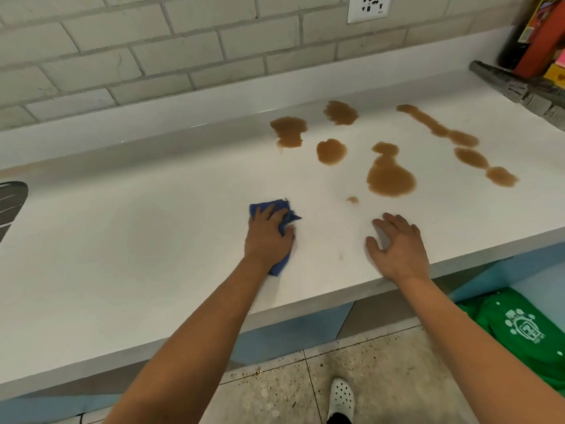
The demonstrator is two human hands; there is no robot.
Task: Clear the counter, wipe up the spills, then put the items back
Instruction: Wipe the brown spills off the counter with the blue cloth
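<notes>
Head: left hand (267, 237) on cloth (275, 215)

Background only: grey brick-tile wall (153, 50) with white wall socket (370, 7). Speckled floor tiles (382, 377) below, white perforated clog (341, 398) on them. Green printed bag (519, 328) at lower right, under the surface edge. Blue cabinet fronts (290, 335) beneath.

Bright even indoor light; soft shadows; wide-angle edge bending; slight blur throughout.
</notes>
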